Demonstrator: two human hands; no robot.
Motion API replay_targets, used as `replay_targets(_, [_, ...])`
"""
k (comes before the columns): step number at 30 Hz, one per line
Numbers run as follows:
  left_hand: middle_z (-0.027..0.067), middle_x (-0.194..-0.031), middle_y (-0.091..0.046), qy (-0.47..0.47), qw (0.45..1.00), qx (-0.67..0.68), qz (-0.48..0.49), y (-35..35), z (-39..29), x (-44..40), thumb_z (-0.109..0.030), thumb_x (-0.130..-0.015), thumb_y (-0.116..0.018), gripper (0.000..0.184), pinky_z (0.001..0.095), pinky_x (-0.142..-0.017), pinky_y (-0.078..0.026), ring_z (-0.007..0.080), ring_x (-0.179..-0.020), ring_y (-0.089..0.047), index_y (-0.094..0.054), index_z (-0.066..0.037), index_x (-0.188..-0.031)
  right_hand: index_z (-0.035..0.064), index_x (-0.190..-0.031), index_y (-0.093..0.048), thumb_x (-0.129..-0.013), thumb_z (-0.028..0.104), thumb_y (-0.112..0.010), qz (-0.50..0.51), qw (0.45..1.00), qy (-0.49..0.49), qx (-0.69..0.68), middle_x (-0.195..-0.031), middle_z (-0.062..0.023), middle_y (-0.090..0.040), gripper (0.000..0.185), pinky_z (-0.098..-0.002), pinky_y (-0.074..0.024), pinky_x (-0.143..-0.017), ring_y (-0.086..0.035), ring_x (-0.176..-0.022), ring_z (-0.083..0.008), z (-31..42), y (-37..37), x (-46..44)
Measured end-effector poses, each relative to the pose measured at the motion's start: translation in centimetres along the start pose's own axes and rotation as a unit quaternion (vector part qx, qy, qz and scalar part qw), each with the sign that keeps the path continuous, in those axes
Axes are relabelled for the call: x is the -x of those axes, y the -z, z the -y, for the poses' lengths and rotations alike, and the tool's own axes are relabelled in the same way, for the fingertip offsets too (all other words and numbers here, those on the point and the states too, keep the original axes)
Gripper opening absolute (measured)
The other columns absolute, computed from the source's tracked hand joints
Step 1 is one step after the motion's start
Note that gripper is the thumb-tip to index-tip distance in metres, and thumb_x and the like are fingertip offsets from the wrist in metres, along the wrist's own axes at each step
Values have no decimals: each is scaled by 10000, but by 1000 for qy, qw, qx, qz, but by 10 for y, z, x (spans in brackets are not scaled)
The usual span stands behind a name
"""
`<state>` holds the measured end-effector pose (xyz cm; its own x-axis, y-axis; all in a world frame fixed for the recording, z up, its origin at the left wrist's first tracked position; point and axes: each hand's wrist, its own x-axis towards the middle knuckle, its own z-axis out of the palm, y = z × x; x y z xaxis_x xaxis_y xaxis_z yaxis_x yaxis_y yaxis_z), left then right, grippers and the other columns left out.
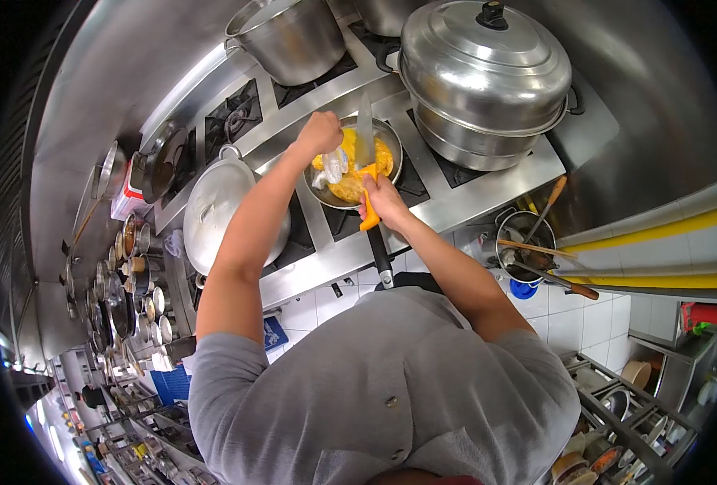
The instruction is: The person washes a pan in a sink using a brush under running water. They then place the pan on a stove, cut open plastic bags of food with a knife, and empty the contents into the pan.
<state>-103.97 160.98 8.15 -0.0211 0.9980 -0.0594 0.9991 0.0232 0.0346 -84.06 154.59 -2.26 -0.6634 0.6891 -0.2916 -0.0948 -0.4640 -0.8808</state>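
A frying pan [396, 139] sits on the stove, with orange-yellow food [347, 189] in it that looks like egg. My right hand [384, 199] is wrapped round the orange handle of a knife [364, 137], whose broad blade reaches over the pan. At the pan's left rim my left hand [322, 133] is closed, fingers pinched on what looks like a clear plastic bag [331, 167]. The bag hangs over the food, and its upper part is partly hidden by the hand. The pan's black handle points toward my body, below my right hand.
A large lidded steamer pot [488, 89] stands right of the pan, and a tall pot [290, 40] behind it. A large wok-shaped pan [213, 214] lies left, beside my left forearm. A pot of utensils [527, 234] stands at right, handles sticking out.
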Motion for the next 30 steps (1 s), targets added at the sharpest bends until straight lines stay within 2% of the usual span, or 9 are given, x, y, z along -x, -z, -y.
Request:
replay_targets(6, [263, -834, -662, 64, 995, 21, -72, -13, 20, 14, -168, -782, -588, 219, 450, -779, -543, 423, -797, -662, -721, 1, -820, 52, -1079, -386, -1054, 334, -377, 91, 990, -101, -43, -737, -76, -513, 283, -378, -543, -546, -598, -545, -228, -5, -37, 49])
replay_targets(10, [269, -850, -664, 64, 995, 34, -69, -13, 14, 14, -175, -780, -588, 238, 446, -799, -540, 424, -823, -662, -715, 21, -827, 10, -1077, -378, -1057, 308, -353, 40, 999, -14, 0, -747, -96, -523, 300, -379, -554, -557, -614, -551, -239, -3, -35, -15])
replay_targets(16, [257, -924, -676, 91, 993, 39, -69, -11, 33, 16, -216, -794, -600, 271, 446, -863, -523, 410, -908, -659, -715, 15, -876, 52, -1143, -366, -1048, 290, -398, 85, 989, -112, -36, -737, -99, -533, 258, -412, -523, -501, -601, -506, -244, -20, -53, 43])
replay_targets(19, [247, -960, -681, 120, 990, 41, -60, -6, 31, 30, -237, -803, -602, 290, 446, -868, -521, 404, -929, -659, -717, 2, -920, 34, -1170, -353, -1042, 272, -392, 72, 996, -53, -30, -750, -110, -537, 273, -401, -524, -462, -602, -504, -246, -24, -38, 1])
replay_targets(23, [249, -988, -681, 165, 982, 47, -81, -7, 46, 33, -256, -800, -597, 309, 449, -875, -515, 400, -956, -658, -721, -7, -933, -11, -1143, -370, -1026, 280, -427, 50, 994, -78, 51, -721, -108, -554, 319, -384, -531, -460, -615, -510, -240, 0, -37, 15])
replay_targets(25, [262, -977, -676, 218, 967, 98, -89, -7, 47, 41, -233, -789, -590, 312, 452, -892, -508, 407, -973, -653, -717, 21, -918, 3, -1103, -426, -1005, 305, -474, -10, 976, -24, 215, -716, -106, -592, 320, -368, -541, -472, -632, -532, -216, 9, -13, 47])
replay_targets(26, [262, -977, -676, 218, 966, 108, -87, -12, 50, 42, -233, -789, -590, 312, 452, -892, -508, 407, -973, -653, -717, 21, -918, 35, -1063, -475, -975, 313, -530, -75, 960, -37, 266, -741, -164, -647, 297, -417, -540, -520, -673, -597, -292, 26, -6, 72])
replay_targets(28, [274, -982, -669, 251, 948, 159, -110, -22, 55, 47, -224, -789, -589, 308, 449, -894, -507, 409, -979, -651, -719, 19, -927, 78, -1070, -495, -934, 322, -592, -185, 890, 147, 390, -815, -272, -655, 296, -516, -500, -642, -639, -773, -478, -2, 34, 97])
replay_targets(30, [276, -991, -670, 247, 951, 157, -103, -17, 49, 55, -226, -807, -579, 316, 446, -895, -509, 406, -985, -651, -715, 22, -947, 64, -1051, -496, -940, 329, -585, -237, 845, 142, 458, -793, -245, -658, 300, -521, -498, -618, -646, -740, -457, -14, 65, 129])
